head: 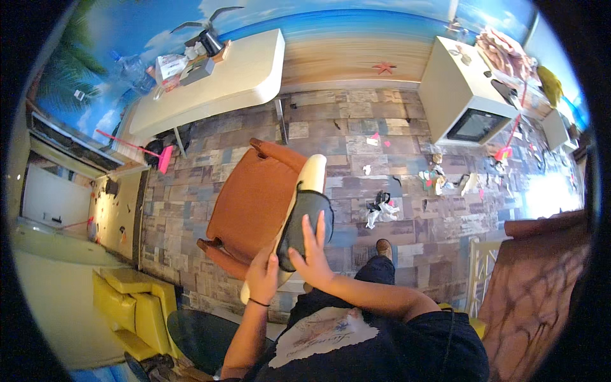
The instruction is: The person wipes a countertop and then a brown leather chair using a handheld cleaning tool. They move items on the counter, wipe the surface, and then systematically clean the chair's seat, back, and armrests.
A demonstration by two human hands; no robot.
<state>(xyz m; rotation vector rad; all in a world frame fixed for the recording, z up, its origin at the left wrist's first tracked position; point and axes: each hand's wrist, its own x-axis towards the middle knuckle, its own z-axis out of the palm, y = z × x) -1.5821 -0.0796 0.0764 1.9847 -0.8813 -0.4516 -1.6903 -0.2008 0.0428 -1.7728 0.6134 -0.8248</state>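
Observation:
A long cream piece [313, 173] with rounded ends lies slantwise before me, partly over a brown upholstered chair [258, 200]. Its material is unclear. On top of it sits a dark grey pad or cover [300, 215] with a black edge. My left hand [262, 277] grips the near left edge of the cream piece, beside the grey cover; its fingertips are partly hidden. My right hand [312, 255] rests flat on the grey cover, fingers spread, thumb pointing to the left.
A cream table [229, 71] with a box and a black jug stands at the upper left. A white cabinet [448, 86] is at the upper right. Scraps [382, 210] litter the plank-patterned floor. Yellow cushioned seating [138, 305] is at the lower left, a brown-covered surface [534, 277] at the right.

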